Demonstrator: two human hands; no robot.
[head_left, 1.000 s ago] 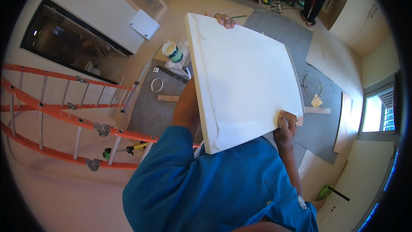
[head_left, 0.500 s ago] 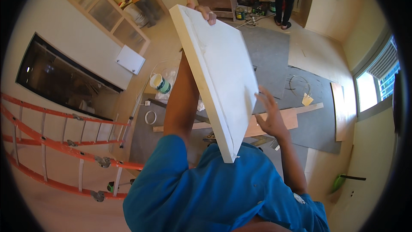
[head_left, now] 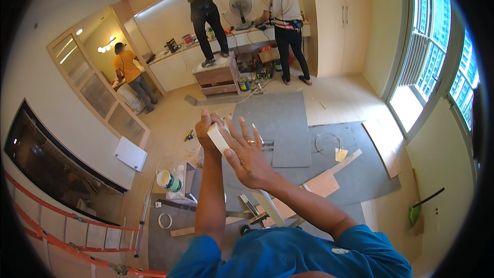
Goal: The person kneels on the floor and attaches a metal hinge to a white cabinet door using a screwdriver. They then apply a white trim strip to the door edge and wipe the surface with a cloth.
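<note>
Swung from its broad face a second ago, the white panel now shows only its narrow edge, held upright in front of the person, and the view has lifted to take in the far end of the room.

At far left an orange ladder leans along the wall beneath a long dark window. Beside it a small white board rests against the wall, and a paint can stands on the floor near a roll of tape.

The left hand is clamped around the panel's far side, fingers curled over its top edge. The right hand lies flat against the near face, fingers spread apart and not gripping, a ring on one of them. Below the hands, wooden offcuts and a grey floor sheet lie on the ground.

Further back, a person in an orange shirt stands by the glazed partition. Another person stands on a wooden cabinet, and a third in a pale shirt works at the counter beside a fan. At right, a board lies under the tall windows, and a green dustpan sits near the wall.
</note>
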